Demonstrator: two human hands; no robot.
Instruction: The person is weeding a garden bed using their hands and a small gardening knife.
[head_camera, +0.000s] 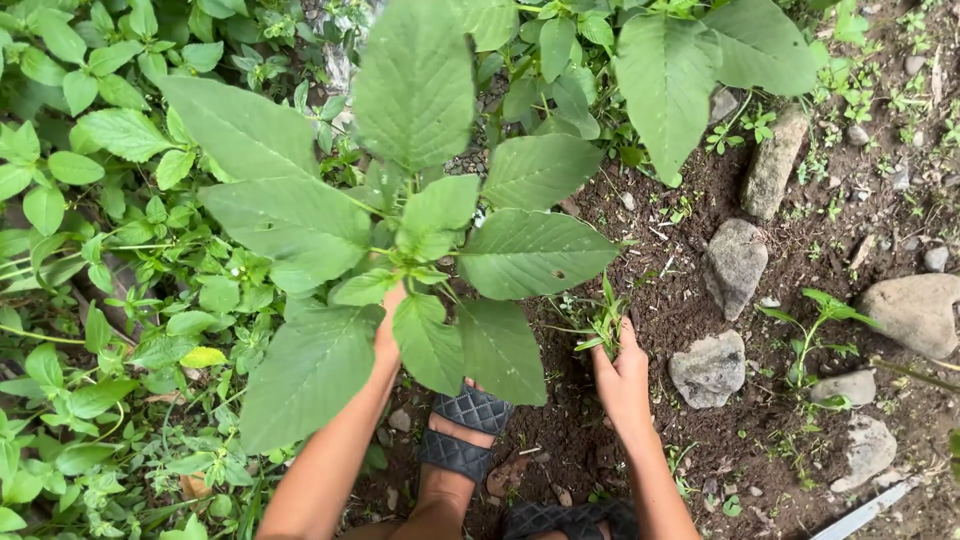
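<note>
my left hand (388, 335) grips the stem of the tall leafy plant (400, 225) under its leaves, my right hand (620, 375) closes on a grassy weed (603, 322) in the soil — a hard tug could snap either stem.

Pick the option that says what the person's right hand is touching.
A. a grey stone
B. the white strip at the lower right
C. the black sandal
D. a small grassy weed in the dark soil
D: the right hand closes around the base of the small grassy weed, apart from the grey stone.
</note>
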